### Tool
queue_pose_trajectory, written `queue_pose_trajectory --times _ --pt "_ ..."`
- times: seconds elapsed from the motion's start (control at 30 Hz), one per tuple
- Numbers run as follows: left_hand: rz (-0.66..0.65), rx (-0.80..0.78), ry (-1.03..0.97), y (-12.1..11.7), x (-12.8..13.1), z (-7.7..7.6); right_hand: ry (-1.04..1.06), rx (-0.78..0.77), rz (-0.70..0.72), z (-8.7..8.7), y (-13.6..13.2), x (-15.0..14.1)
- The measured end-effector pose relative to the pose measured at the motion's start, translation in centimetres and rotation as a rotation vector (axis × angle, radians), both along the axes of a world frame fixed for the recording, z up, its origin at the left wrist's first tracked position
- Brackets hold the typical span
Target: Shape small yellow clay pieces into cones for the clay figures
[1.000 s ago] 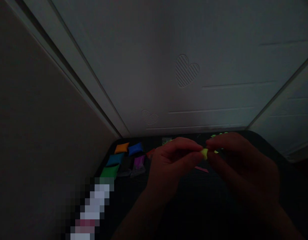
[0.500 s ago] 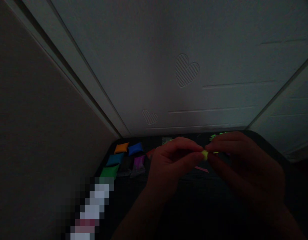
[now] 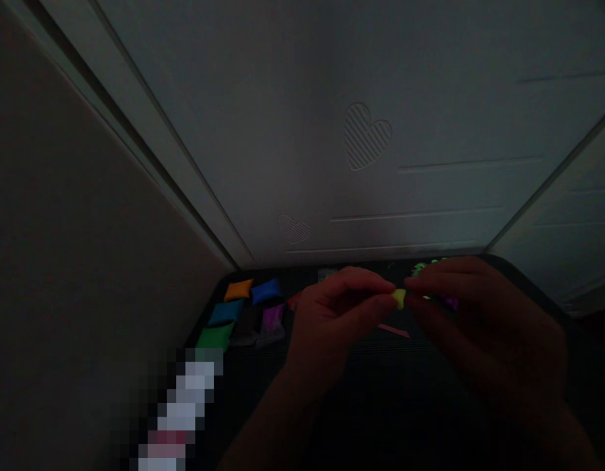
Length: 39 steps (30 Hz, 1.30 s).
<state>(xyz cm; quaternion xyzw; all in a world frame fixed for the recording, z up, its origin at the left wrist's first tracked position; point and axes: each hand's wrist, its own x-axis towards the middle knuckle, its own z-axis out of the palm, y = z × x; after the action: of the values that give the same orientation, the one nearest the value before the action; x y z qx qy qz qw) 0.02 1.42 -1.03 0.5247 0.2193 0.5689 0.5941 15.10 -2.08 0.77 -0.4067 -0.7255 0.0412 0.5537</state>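
A small yellow lump of modelling clay (image 3: 399, 299) is pinched between the thumb and fingertips of my left hand (image 3: 334, 320). Just to the right, my right hand (image 3: 488, 320) hovers with thumb and forefinger slightly apart, a narrow gap between them and the lump. Beneath the hands, a thin pink strip (image 3: 394, 330) lies on the dark table (image 3: 380, 405). Behind my right hand a bit of yellow, a purple piece (image 3: 450, 302) and pale green bits (image 3: 420, 269) show in part. The scene is dim, so finer detail is lost.
Soft packets stand grouped at the table's left: orange (image 3: 239, 289), blue (image 3: 265, 292), teal (image 3: 226, 313), green (image 3: 214, 337), purple (image 3: 273, 318) and a dark one. A white panel with embossed hearts (image 3: 367, 136) rises behind the table. A pixelated patch covers the lower left.
My right fingers have come off the yellow lump and drawn slightly right, parting a little. My left hand keeps its pinch on the lump, shifted slightly left.
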Motion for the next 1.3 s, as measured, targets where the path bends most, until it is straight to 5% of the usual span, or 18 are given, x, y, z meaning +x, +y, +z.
queue_pose_trajectory --times 0.63,1.3 --pt "0.099 0.121 -0.019 -0.4 0.4 0.3 0.087 -0.169 0.138 0.5 0.2 0.0" --pt "0.343 0.321 0.103 -1.1 0.5 0.4 0.238 -0.286 0.202 0.2 0.2 -0.3"
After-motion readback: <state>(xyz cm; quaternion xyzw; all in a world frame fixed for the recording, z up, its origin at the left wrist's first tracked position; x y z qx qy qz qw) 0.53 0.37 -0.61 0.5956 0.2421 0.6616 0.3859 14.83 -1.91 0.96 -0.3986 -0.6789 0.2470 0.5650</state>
